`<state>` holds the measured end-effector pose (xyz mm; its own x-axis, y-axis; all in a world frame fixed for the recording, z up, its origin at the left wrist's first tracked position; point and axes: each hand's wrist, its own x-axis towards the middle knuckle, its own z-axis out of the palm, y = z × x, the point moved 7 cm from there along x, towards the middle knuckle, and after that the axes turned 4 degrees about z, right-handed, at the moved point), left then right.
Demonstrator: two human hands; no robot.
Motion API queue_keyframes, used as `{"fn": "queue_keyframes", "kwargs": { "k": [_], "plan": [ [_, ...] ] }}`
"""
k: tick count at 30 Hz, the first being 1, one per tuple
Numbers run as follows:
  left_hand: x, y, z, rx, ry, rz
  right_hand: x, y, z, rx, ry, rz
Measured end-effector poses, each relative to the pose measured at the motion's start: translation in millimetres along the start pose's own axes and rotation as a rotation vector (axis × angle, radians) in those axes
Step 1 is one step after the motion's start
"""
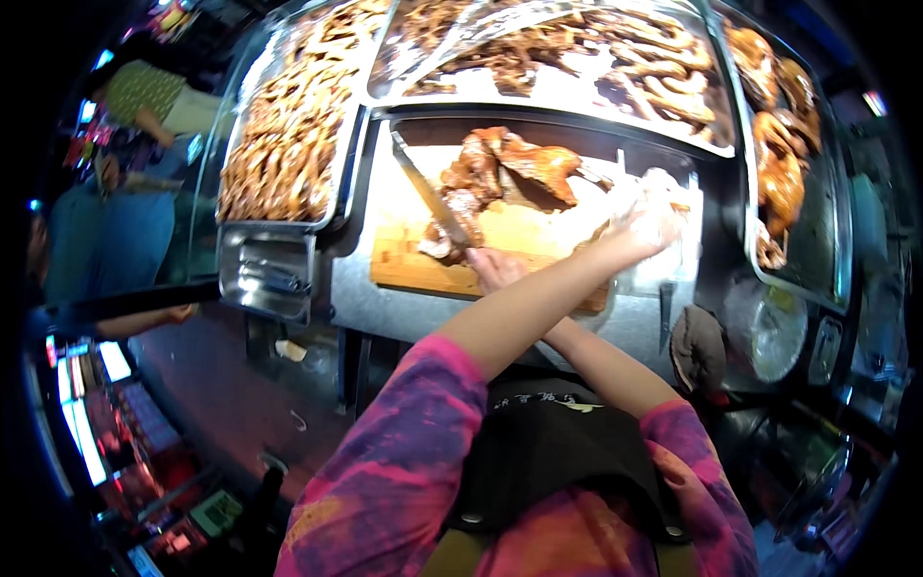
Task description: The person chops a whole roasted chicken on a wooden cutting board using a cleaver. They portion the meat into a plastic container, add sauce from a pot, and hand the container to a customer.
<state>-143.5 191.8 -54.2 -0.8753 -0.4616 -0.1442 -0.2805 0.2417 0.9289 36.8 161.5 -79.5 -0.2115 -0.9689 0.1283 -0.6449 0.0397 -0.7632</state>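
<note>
My forearms cross, the left one over the right. My right hand (499,268) is closed around a knife (430,193), its long blade slanting up to the left across the wooden cutting board (404,268). Beside and under the blade lie glossy roasted poultry pieces (472,169); a larger browned piece (544,164) is just right of them. My left hand (652,209), apparently in clear plastic, is at the board's right side. Glare washes out its fingers, and whether it holds anything cannot be told.
Metal trays of cooked meat stand at the left (339,180), behind (548,104) and at the right (750,245). A small steel tray (310,270) is at the left. A dark blade (666,317), grey cloth (698,348) and plastic-lined bowl (766,328) lie right. People (112,238) stand at the left.
</note>
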Motion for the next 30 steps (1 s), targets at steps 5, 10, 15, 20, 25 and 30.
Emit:
{"fn": "queue_keyframes", "kwargs": {
  "k": [5,10,15,20,25,30],
  "plan": [
    [-137,40,-163,0.104,0.494,0.682,-13,4,-37,0.335,0.242,0.14],
    [-178,-103,-258,0.072,0.757,-0.011,-24,8,-53,0.652,0.033,0.565],
    [-123,-108,-238,0.584,0.065,-0.474,-47,26,-70,0.47,0.055,0.564],
    [-106,-181,-224,0.48,-0.015,-0.418,-58,26,-74,0.377,0.044,0.547],
    [-149,-173,-227,-0.885,0.339,-0.629,-57,27,-86,0.279,0.018,0.454],
    [-176,-194,-220,-0.89,0.707,-0.499,-36,4,-94,0.304,-0.068,0.444]
  ]
}}
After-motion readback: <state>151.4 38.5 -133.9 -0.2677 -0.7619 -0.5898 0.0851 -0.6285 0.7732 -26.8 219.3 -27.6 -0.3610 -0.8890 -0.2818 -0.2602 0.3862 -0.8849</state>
